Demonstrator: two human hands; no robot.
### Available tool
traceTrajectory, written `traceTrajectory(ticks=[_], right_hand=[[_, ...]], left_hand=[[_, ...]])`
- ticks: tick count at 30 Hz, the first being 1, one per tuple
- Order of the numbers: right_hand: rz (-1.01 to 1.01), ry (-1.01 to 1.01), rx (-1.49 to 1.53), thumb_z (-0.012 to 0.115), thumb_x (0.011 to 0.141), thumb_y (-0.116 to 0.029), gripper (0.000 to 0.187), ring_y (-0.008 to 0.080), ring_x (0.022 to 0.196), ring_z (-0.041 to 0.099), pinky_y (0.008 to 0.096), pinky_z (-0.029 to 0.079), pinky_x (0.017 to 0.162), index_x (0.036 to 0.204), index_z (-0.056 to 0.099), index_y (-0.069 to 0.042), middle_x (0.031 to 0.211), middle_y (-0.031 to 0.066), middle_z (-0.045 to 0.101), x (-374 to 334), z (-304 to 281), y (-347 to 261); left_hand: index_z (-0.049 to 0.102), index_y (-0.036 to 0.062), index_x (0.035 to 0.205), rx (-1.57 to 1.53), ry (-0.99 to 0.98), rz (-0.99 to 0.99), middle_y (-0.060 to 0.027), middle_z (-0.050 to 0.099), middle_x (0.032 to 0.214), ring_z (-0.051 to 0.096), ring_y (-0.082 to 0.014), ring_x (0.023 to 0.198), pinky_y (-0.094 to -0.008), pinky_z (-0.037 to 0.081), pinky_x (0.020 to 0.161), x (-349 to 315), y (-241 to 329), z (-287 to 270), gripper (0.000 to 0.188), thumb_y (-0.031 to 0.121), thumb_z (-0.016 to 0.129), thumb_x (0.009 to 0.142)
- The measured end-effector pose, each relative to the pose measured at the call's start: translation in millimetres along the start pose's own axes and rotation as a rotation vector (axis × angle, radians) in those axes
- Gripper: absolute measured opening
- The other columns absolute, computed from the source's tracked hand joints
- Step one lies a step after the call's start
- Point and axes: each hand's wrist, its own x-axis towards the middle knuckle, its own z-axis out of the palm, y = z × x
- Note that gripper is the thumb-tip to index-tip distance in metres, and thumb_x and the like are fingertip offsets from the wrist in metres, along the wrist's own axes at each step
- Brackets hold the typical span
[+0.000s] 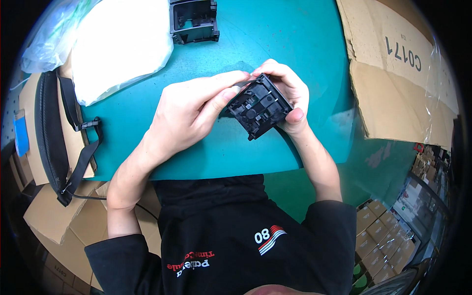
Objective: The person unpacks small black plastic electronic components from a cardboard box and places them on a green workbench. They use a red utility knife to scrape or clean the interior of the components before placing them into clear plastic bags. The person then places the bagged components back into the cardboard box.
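black housing | left fingers pinched close at its edge | right fingers curled around it

The plastic part is black, as is the open plastic housing. The bench is teal green, the floor a darker green. The large bag glares white. The strapped pouch is black, the small flat item bright blue. The carton is tan with dark print. The black shirt carries red and white lettering and slanting red-and-white stripes.
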Motion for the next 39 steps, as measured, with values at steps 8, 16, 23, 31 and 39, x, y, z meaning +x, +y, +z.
traceTrajectory(ticks=[8, 16, 23, 31, 39], right_hand=[[-0.017, -0.039, 0.031, 0.086, 0.073, -0.063, 0.102, 0.024, 0.114, 0.058, 0.0382, 0.047, 0.103, 0.133, 0.053, 0.013, 0.121, 0.0158, 0.058, -0.3, -2.9, 2.5], [-0.095, -0.07, 0.042, 0.089, 0.071, -0.058, 0.101, 0.0255, 0.117, 0.057, 0.0401, 0.046, 0.104, 0.133, 0.053, 0.014, 0.123, 0.0161, 0.057, -0.5, -1.9, 8.7], [-0.036, -0.036, 0.069, 0.088, 0.069, -0.06, 0.104, 0.0252, 0.116, 0.057, 0.0397, 0.046, 0.104, 0.133, 0.052, 0.014, 0.121, 0.0157, 0.058, -1.2, -1.5, 11.2], [-0.328, -0.109, 0.05, 0.099, 0.052, -0.052, 0.106, 0.03, 0.109, 0.063, 0.0454, 0.053, 0.096, 0.127, 0.054, 0.009, 0.118, 0.0176, 0.058, 10.7, -13.0, 15.8], [-0.562, -0.086, -0.326, 0.1, 0.049, -0.051, 0.099, 0.0313, 0.105, 0.065, 0.0474, 0.055, 0.093, 0.119, 0.06, 0.006, 0.114, 0.0176, 0.061, 17.3, -14.1, 7.8]], left_hand=[[0.07, -0.0003, 0.125, 0.043, -0.039, -0.012, -0.0159, 0.076, 0.111, 0.075, -0.0226, 0.085, -0.0283, 0.057, 0.073, -0.4, 3.2, -3.2, 0.027, 0.005, 0.059, 0.1], [0.07, 0.0008, 0.126, 0.058, -0.034, 0.033, -0.0161, 0.076, 0.106, 0.072, -0.0219, 0.071, -0.0291, 0.055, 0.065, 0.1, 0.5, -3.8, 0.03, 0.003, 0.062, 0.098], [0.071, 0.0042, 0.127, 0.119, -0.059, 0.044, -0.0172, 0.075, 0.093, 0.069, -0.0234, 0.065, -0.0314, 0.053, 0.061, 0.2, 0.6, -7.2, 0.033, 0.002, 0.065, 0.094], [0.073, 0.0051, 0.114, 0.199, 0.058, 0.053, -0.0084, 0.066, 0.076, 0.061, -0.0216, 0.058, -0.0312, 0.049, 0.055, 1.2, 14.8, -16.1, 0.025, 0.007, 0.074, 0.089], [0.073, 0.0042, 0.104, 0.406, 0.036, 0.071, -0.0055, 0.051, 0.068, 0.049, -0.0181, 0.053, -0.0325, 0.038, 0.048, -8.3, 35.9, -22.6, 0.022, 0.002, 0.079, 0.083]])
